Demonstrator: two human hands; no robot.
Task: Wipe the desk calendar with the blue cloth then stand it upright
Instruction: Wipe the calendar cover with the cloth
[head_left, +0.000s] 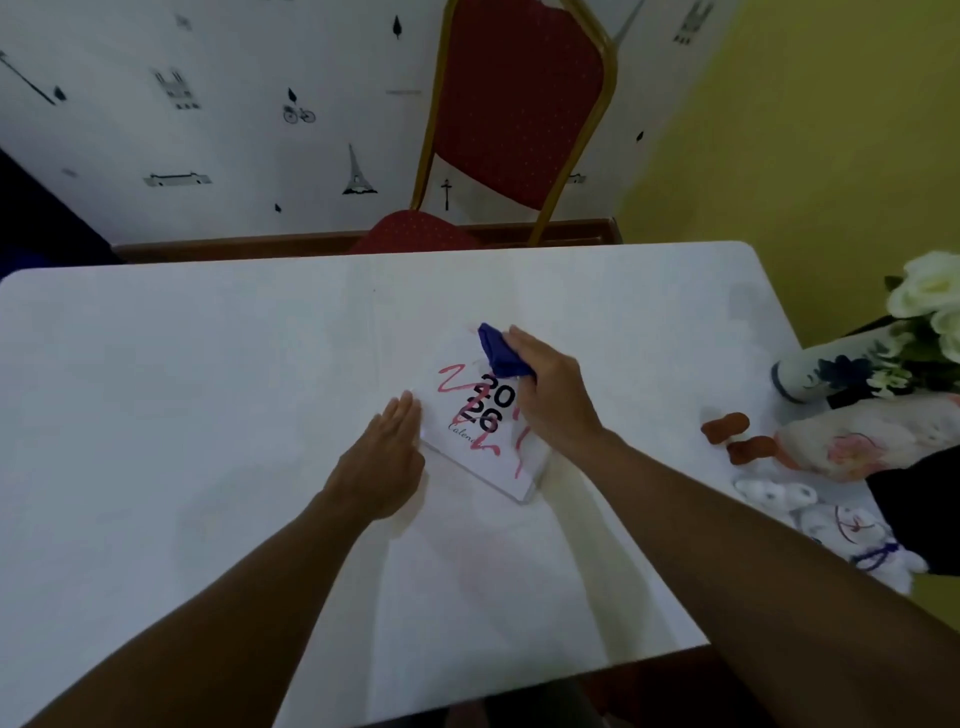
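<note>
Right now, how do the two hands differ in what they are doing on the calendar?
The left hand lies flat and open, pressing the desk calendar's left edge; the right hand is closed around the bunched blue cloth. The left hand holds nothing; the right presses cloth near the calendar's far corner. Both rest over the flat-lying calendar.

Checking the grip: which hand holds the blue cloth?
The right hand grips the blue cloth on the calendar; the left hand lies flat, empty, at its edge.
</note>
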